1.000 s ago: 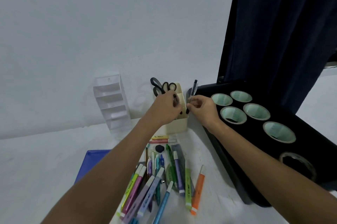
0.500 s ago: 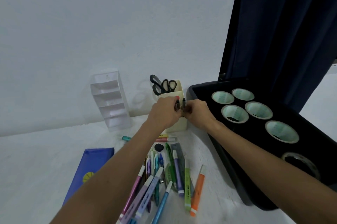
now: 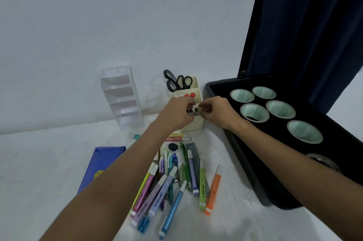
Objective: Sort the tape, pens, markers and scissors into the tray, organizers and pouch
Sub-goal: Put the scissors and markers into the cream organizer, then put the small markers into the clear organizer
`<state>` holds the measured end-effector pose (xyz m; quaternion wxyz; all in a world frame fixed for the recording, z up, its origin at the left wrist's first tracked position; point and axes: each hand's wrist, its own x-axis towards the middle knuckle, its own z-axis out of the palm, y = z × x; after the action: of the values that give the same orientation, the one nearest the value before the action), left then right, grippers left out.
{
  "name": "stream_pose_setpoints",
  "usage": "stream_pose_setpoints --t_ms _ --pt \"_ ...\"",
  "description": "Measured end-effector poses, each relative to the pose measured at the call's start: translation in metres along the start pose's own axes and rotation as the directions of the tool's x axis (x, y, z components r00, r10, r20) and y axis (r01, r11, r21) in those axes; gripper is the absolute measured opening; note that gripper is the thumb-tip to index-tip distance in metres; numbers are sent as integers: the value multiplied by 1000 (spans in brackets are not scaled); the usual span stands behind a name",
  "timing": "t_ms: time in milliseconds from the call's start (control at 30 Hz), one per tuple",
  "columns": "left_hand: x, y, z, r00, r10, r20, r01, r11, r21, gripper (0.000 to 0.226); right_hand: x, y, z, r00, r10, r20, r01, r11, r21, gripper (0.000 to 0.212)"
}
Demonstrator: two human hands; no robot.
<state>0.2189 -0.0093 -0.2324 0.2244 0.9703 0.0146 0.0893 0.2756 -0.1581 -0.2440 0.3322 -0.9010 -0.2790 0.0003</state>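
Both hands meet over the front of the cream plastic desk organizer (image 3: 193,123): the left hand (image 3: 176,112) has its fingers curled around some dark-tipped pens (image 3: 191,111), and the right hand (image 3: 217,112) pinches a small thing there that I cannot identify. Black-handled scissors (image 3: 176,82) stand in the organizer's back compartment. Rolls of tape (image 3: 254,112) lie in the black tray (image 3: 245,154), and many colourful markers (image 3: 169,180) lie on the white table (image 3: 39,162) beside a blue pouch (image 3: 102,164).

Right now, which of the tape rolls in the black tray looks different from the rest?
The roll at the near end of the black tray: it looks clear and dark, while the other five have pale green cores.
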Motion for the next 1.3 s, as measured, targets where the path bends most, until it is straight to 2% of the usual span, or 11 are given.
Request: stream_pose_setpoints --t_ms 200,400,733,967,1067,1200,1300 --pt "-14 -7 -26 998 -10 -68 6 998 -64 44 -3 -14 -11 995 -31 -90 35 999 36 25" --pt "-32 -31 -52 992 -57 -109 53 998 -40 40 -8 -48 -2 978 -161 -135 176 979 107 21" --pt "-67 -76 -56 982 -162 -93 163 987 -1 36 -14 -72 48 963 -228 146 231 973 -1 23" --pt "-74 -104 -32 970 -237 51 231 967 109 41 -4 -64 89 934 -137 330 198 967 -159 26" --pt "-72 -114 -16 964 -241 109 216 955 204 44 0 -61 107 929 -75 361 176 951 -255 33" --pt "-68 -124 -3 958 -238 158 166 914 371 46 6 -63 121 911 -61 408 214 916 -340 38" --pt "-66 -127 1 955 -214 207 107 896 430 41 9 -65 127 895 -76 440 258 893 -369 27"
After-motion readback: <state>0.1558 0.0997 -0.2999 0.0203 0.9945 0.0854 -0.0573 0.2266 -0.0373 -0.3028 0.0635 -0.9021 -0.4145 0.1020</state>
